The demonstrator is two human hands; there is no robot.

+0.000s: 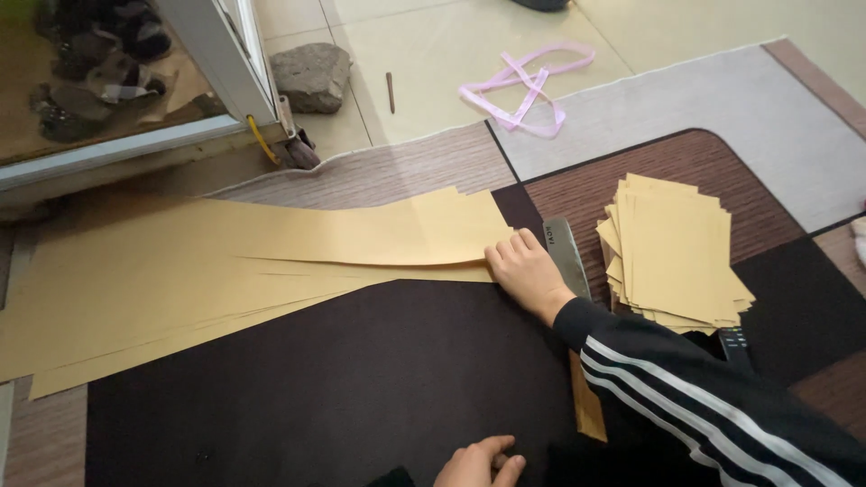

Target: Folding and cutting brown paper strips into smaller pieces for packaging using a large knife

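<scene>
Hands first: right hand point(528, 271), sleeve striped, pressing flat with fingers spread on end of long paper strips point(234, 271), right beside cutter blade point(566, 257). Left hand point(478, 464) low at frame edge, curled on something small; what, cannot tell. Largest down: mat point(316, 388) on floor, strips fanned across it, cut stack point(675, 252) beyond blade. Risks: fingers close to blade, likely nick; loose fanned sheets apt to skew, giving uneven cuts; stack ragged, may topple.
</scene>
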